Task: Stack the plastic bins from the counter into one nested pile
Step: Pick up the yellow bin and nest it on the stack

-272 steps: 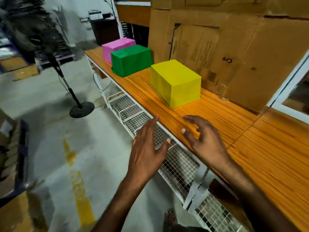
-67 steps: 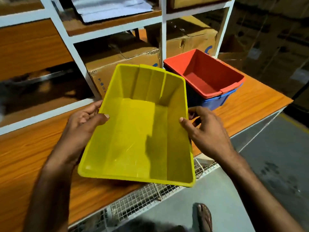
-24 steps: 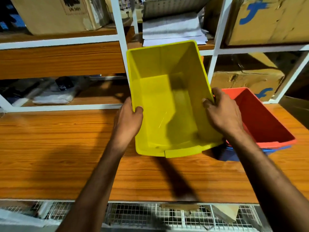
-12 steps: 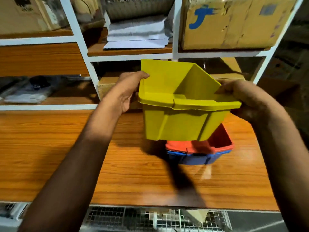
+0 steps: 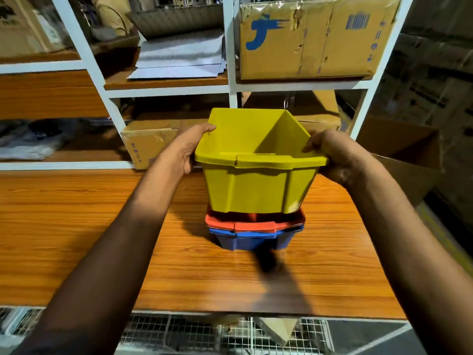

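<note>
yellow bin (image 5: 258,185): upright, open side up, base entering the red bin (image 5: 256,222)
red bin: nested in blue bin (image 5: 252,239), on the surface (image 5: 89,226)
left hand (image 5: 188,147): clamped on yellow bin's left rim
right hand (image 5: 332,155): clamped on its right rim
behind: shelf (image 5: 166,84), cardboard box (image 5: 309,37)
</note>
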Tool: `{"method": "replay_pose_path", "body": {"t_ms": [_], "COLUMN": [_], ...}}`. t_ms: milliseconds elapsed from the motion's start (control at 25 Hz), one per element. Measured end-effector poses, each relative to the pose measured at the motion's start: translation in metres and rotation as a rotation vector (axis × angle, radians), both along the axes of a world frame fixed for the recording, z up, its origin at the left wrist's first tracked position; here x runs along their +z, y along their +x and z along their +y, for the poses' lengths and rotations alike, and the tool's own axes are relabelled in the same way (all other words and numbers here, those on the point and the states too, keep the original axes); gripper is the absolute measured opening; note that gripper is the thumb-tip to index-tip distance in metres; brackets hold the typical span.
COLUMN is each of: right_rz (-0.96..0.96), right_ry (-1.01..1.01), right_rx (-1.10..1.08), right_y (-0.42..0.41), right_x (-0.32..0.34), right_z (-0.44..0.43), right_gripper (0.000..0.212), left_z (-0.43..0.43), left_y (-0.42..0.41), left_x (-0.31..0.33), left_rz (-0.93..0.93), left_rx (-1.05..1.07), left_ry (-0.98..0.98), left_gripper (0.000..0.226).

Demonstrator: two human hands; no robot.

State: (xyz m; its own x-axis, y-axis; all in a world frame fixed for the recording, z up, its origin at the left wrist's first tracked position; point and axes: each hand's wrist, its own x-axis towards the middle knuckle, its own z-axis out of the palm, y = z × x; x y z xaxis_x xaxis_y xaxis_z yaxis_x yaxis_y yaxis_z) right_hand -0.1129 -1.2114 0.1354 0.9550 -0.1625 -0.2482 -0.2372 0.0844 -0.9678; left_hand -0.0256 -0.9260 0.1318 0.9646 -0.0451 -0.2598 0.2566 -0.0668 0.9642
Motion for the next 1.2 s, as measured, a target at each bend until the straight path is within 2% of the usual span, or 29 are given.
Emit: {"method": "replay_pose_path", "body": {"t_ms": [40, 160, 200, 440, 760, 880, 1200], "right_rz": [-0.012, -0.029, -0.037, -0.039, -0.045, -0.014, -0.015], "right_ry": [-0.029, -0.128, -0.144, -0.274, -0.399, -0.452, -0.654], "right_rx": [-0.001, -0.041, -0.050, -0.097, -0.110, -0.106, -0.095], "right_y": [-0.002, -0.006, -0.007, -0.009, -0.017, -0.021, -0.023], "right_x": [-0.008, -0.027, -0.031, -0.054, -0.076, -0.081, -0.091], "right_z": [0.004, 0.016, 0.019, 0.027, 0.035, 0.037, 0.040], "right_gripper": [0.048, 0.051, 0.051, 0.050, 0.065, 0.071, 0.070], "left_z": [0.002, 0.006, 0.006, 0.004, -0.002, -0.001, 0.000], "left_y": [-0.001, -0.009, -0.012, -0.011, -0.022, -0.025, -0.023], "left_x": [-0.010, -0.035, -0.043, -0.070, -0.087, -0.094, -0.114], "left_rz": [-0.003, -0.064, -0.076, -0.067, -0.123, -0.122, -0.081], "left_rx": [0.013, 0.049, 0.058, 0.021, 0.000, -0.022, -0.060], "left_ry": [-0.012, -0.052, -0.055, -0.009, 0.129, 0.136, 0.100], "left_gripper": [0.046, 0.020, 0.019, 0.033, 0.031, 0.035, 0.043]}}
